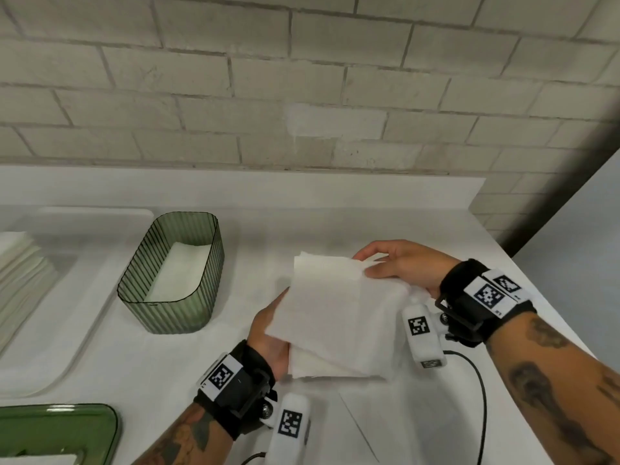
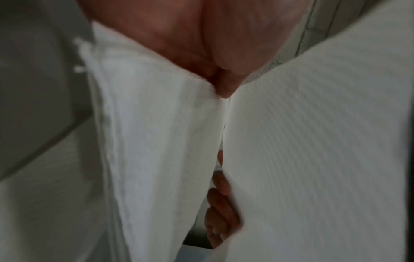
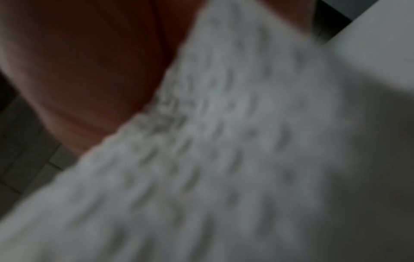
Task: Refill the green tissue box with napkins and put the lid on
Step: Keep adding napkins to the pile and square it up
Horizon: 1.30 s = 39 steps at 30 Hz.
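1. The right hand (image 1: 399,266) pinched the far corner of the napkin stack (image 1: 339,317), thumb over fingers.
2. The left hand (image 1: 271,333) gripped the near edge; its fingers were hidden beneath.
3. The stack hung above the white desk (image 1: 302,229).
4. The green tissue box (image 1: 174,273) stood open to the left, a napkin inside.
5. The green lid (image 1: 57,431) lay near-left.
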Available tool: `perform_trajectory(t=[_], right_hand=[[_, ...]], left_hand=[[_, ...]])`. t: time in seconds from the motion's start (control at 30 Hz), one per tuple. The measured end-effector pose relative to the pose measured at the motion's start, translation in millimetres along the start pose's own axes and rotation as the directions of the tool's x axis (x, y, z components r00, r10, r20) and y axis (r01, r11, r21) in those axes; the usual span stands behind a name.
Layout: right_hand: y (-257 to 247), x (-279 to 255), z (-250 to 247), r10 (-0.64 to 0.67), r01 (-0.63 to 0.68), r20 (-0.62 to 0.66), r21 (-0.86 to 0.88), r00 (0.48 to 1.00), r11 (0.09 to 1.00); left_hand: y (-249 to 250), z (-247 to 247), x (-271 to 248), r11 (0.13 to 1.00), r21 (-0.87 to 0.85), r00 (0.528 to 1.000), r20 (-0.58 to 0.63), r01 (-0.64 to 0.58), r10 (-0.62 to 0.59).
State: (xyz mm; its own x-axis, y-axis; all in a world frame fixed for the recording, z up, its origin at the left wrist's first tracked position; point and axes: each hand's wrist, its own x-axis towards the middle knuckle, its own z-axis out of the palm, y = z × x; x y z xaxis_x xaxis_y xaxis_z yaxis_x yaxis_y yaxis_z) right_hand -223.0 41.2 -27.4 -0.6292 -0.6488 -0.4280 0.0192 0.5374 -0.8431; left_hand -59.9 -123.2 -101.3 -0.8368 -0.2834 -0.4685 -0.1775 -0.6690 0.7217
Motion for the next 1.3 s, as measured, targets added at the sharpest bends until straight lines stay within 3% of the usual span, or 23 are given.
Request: perform_trajectory(t=[0.1,0.2,0.37,0.63,0.73,0.87,1.07,1.2,1.3], right_hand=[[2.7,-1.6,-1.7,-0.002,0.004,0.020,-0.084,1.000,0.996],[5.0,0.8,0.5,-0.035,0.030,-0.022,-0.218,0.999,0.976],[10.9,8.6,2.6,-0.033,0.018,-0.046,-0.300,0.998,0.954],[18.5,3.8,1.4,0.074,-0.093,-0.079,-0.278,0.994,0.956],[29.5,-5.8,-1.7,0.164,-0.165,-0.019,-0.176,0.986,0.971],[51.8,-13.6,8.9,0.210,-0.208,0.013,0.199,0.978,0.958],[74.6,-5.6,39.6,0.277,-0.211,-0.177,0.320,0.944,0.924],[70.5,1.1,46.0,0.220,-0.195,-0.347,0.104,0.912,0.975],[56.2,2.5,49.3,0.065,-0.098,-0.401,-0.065,0.914,0.993]], left_hand=[[7.1,-3.2,-2.4,0.989,0.141,0.999,0.006,0.040,-0.041],[5.2,-5.0,1.1,0.989,0.126,0.997,0.007,0.082,-0.083],[2.9,-4.7,2.7,0.986,0.100,0.989,0.062,0.131,-0.137],[1.3,-8.7,5.3,0.983,0.184,0.999,0.039,0.003,-0.010],[8.2,-11.6,8.4,0.985,0.168,0.999,-0.013,-0.040,0.043],[9.8,-20.8,14.6,0.988,0.152,0.996,-0.084,-0.028,0.041],[-4.4,-26.5,22.3,0.930,0.366,0.986,-0.165,0.043,0.020],[-5.5,-27.2,27.1,0.905,0.422,0.980,-0.196,0.050,0.037],[-4.0,-25.8,27.3,0.910,0.412,0.979,-0.197,0.045,0.041]])
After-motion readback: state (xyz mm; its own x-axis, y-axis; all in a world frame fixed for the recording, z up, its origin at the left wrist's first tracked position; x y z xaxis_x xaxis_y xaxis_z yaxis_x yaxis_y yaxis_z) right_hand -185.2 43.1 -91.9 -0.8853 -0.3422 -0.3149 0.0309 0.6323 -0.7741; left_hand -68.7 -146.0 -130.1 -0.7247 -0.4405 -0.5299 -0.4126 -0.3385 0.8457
